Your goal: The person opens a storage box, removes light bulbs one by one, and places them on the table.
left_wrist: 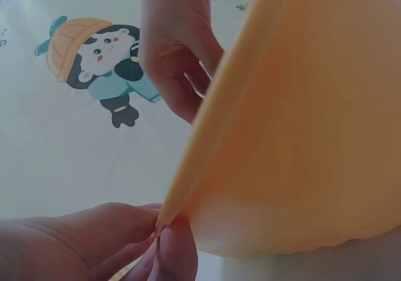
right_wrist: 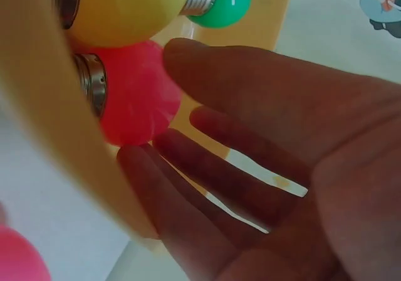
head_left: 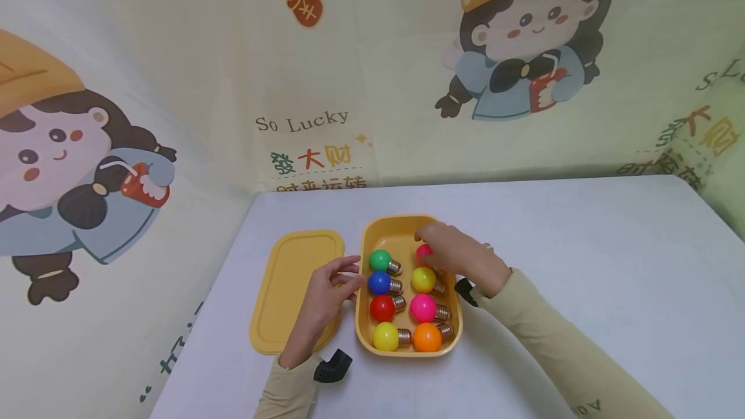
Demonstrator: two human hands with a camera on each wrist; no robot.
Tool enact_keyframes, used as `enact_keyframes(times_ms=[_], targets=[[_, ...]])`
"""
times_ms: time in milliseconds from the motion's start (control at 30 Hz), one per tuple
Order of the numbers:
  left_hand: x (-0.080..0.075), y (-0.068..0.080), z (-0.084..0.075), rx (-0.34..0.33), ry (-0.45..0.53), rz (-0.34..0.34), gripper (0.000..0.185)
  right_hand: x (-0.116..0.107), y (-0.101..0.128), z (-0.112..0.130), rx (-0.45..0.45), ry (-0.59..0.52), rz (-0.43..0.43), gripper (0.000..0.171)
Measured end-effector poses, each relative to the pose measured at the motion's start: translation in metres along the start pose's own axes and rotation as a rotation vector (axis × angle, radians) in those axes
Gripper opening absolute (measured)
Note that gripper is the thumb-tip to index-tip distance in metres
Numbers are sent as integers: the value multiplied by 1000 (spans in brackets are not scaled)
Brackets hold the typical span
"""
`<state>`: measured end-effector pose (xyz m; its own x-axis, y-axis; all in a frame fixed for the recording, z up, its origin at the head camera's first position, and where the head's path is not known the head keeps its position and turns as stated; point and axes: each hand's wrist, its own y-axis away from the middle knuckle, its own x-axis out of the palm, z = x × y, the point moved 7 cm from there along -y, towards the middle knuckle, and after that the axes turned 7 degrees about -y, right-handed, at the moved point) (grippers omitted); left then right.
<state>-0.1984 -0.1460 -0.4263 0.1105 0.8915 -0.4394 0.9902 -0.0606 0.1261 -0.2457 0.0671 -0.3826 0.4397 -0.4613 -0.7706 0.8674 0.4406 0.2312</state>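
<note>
Right hand inside the tray at its far right corner, fingers loose and spread, tips touching the pink bulb, not gripping. Left hand pinching the tray's left rim. Seven more bulbs in two rows. Lid flat just left of the tray.
</note>
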Motion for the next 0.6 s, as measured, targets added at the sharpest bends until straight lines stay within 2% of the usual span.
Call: enact_keyframes(times_ms=[300,600], targets=[[0,0,0,7,-3,-2,39,6,-6,0,-27,2,46,37],[0,-1,1,1,4,-9,38,9,-15,0,-73,70,99,33]])
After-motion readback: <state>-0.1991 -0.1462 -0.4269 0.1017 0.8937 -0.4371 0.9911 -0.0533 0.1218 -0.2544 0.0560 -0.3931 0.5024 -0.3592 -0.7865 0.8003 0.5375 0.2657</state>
